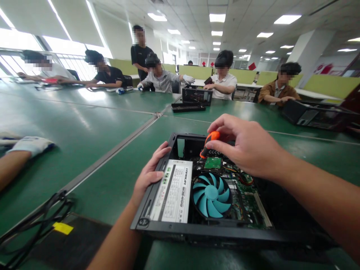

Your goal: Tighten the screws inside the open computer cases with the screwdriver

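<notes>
An opened black computer case (pixel 239 233) lies on its side in front of me. My right hand (pixel 244 144) is closed on a screwdriver (pixel 209 144) with an orange and black handle. It points down into the case, beside a small green circuit board (pixel 213 162); its tip is too small to make out. My left hand (pixel 150 174) grips the left edge of the case, the thumb on top near the white-labelled power supply (pixel 173 191). A fan with teal blades (pixel 211 195) sits to the right of the power supply, over the motherboard (pixel 254 206).
Black cables (pixel 42 217) and a dark flat panel (pixel 75 240) with a yellow tag lie at left. A neighbour's gloved hand (pixel 30 145) rests at the left edge. Across the green table (pixel 112 131), several people work, with computer cases (pixel 197 96) before some.
</notes>
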Tool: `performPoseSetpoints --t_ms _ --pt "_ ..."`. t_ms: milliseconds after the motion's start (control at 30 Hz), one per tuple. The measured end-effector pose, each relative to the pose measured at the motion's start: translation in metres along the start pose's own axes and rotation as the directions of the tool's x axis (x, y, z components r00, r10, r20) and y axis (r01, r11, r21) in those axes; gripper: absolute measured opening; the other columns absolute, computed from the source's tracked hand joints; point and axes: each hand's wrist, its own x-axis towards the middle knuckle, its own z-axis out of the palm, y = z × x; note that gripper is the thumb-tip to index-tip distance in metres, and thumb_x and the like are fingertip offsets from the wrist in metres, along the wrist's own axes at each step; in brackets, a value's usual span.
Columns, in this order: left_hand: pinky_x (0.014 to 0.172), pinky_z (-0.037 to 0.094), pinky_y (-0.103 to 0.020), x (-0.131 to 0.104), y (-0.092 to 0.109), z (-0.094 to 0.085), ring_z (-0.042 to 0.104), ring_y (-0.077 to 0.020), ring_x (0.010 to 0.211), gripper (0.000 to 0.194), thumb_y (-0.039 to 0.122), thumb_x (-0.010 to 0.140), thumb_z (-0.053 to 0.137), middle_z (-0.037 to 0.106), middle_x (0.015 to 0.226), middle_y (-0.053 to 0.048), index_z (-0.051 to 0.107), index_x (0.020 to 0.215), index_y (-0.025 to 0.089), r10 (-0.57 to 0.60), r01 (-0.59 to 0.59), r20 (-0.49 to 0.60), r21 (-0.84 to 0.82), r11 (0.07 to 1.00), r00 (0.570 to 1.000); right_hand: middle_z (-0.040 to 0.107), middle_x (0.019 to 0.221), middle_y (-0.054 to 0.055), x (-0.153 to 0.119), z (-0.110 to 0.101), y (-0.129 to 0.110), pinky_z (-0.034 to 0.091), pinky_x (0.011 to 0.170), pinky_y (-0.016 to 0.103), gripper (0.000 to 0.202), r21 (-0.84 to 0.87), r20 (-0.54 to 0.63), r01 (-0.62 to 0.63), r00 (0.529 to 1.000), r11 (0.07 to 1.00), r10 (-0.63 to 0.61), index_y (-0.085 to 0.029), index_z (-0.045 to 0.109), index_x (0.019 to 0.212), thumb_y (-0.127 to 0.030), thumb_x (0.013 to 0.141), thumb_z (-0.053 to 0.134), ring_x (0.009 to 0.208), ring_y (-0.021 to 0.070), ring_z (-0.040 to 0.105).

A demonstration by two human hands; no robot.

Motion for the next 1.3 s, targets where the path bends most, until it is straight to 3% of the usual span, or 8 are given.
performPoseSetpoints --t_ms 200,467,733,833,1000,1133,1233,1300 --pt "0.107 0.045 -0.041 0.005 -0.007 -0.012 0.029 -0.04 0.143 0.059 0.027 0.06 0.068 0.031 0.159 0.002 0.069 0.12 0.025 0.014 -0.014 0.056 -0.003 1.0 0.998 0.07 0.087 0.002 0.011 0.037 0.014 0.045 0.067 0.027 0.016 -0.084 0.179 0.013 0.984 0.996 0.002 -0.02 0.058 0.098 -0.024 0.086 0.068 0.076 0.0168 0.064" --pt "0.112 0.038 -0.044 0.003 -0.004 -0.007 0.027 -0.0396 0.144 0.058 0.029 0.061 0.067 0.031 0.159 0.003 0.069 0.119 0.026 0.001 -0.002 0.028 0.01 1.0 1.0 0.07 0.089 0.004 0.004 0.057 0.025 0.043 0.068 0.028 0.018 -0.131 0.262 -0.02 0.964 0.991 0.054 -0.02 0.058 0.101 -0.024 0.086 0.067 0.079 0.0183 0.064" --pt "0.118 0.027 -0.048 0.002 -0.005 -0.007 0.022 -0.0407 0.146 0.06 0.032 0.062 0.066 0.032 0.159 0.0 0.068 0.121 0.023 0.031 -0.032 0.023 0.037 0.999 0.999 0.07 0.081 0.003 0.008 0.067 0.035 0.04 0.063 0.027 0.022 -0.164 0.197 -0.023 0.979 0.986 0.055 -0.02 0.062 0.094 -0.033 0.081 0.074 0.07 0.0171 0.062" --pt "0.115 0.033 -0.047 0.005 -0.006 -0.012 0.021 -0.0402 0.146 0.061 0.031 0.062 0.067 0.029 0.16 0.0 0.067 0.122 0.023 0.016 -0.017 0.024 0.04 0.999 1.0 0.07 0.078 0.002 0.006 0.066 0.038 0.043 0.064 0.027 0.023 -0.081 0.187 -0.03 0.981 0.996 0.045 -0.019 0.065 0.091 -0.036 0.079 0.075 0.071 0.017 0.063" --pt "0.118 0.029 -0.046 0.009 -0.005 -0.014 0.024 -0.0401 0.145 0.061 0.028 0.057 0.068 0.032 0.159 -0.001 0.069 0.118 0.022 0.012 -0.015 0.04 0.087 0.996 0.999 0.073 0.099 0.004 0.003 0.07 0.042 0.048 0.082 0.029 0.027 0.087 0.263 -0.009 0.965 0.996 -0.015 -0.018 0.067 0.11 -0.015 0.083 0.066 0.089 0.0167 0.067" --pt "0.119 0.026 -0.045 0.004 0.001 0.0 0.028 -0.0381 0.144 0.057 0.026 0.061 0.064 0.033 0.158 -0.001 0.069 0.118 0.022 0.01 -0.01 -0.002 0.07 0.997 1.0 0.07 0.116 0.011 0.007 0.043 0.03 0.05 0.09 0.033 0.044 0.154 0.204 -0.059 0.979 0.986 0.026 -0.013 0.058 0.129 -0.014 0.085 0.061 0.098 0.0187 0.067" --pt "0.119 0.027 -0.043 -0.001 0.01 0.007 0.03 -0.0357 0.144 0.053 0.025 0.066 0.06 0.035 0.158 0.0 0.069 0.118 0.022 0.009 -0.007 -0.022 0.093 0.996 1.0 0.068 0.118 0.011 -0.011 -0.01 0.008 0.048 0.098 0.036 0.047 0.411 -0.097 -0.106 0.982 0.905 0.159 -0.015 0.052 0.135 -0.015 0.088 0.059 0.107 0.019 0.065" --pt "0.119 0.027 -0.043 -0.003 0.022 0.005 0.032 -0.0349 0.143 0.05 0.026 0.068 0.06 0.037 0.156 0.0 0.069 0.118 0.023 -0.008 0.009 -0.002 0.196 0.981 1.0 0.067 0.116 0.008 -0.046 -0.048 -0.008 0.047 0.099 0.039 0.04 0.608 -0.318 -0.006 0.914 0.794 0.251 -0.022 0.055 0.13 -0.015 0.091 0.056 0.111 0.0191 0.063"
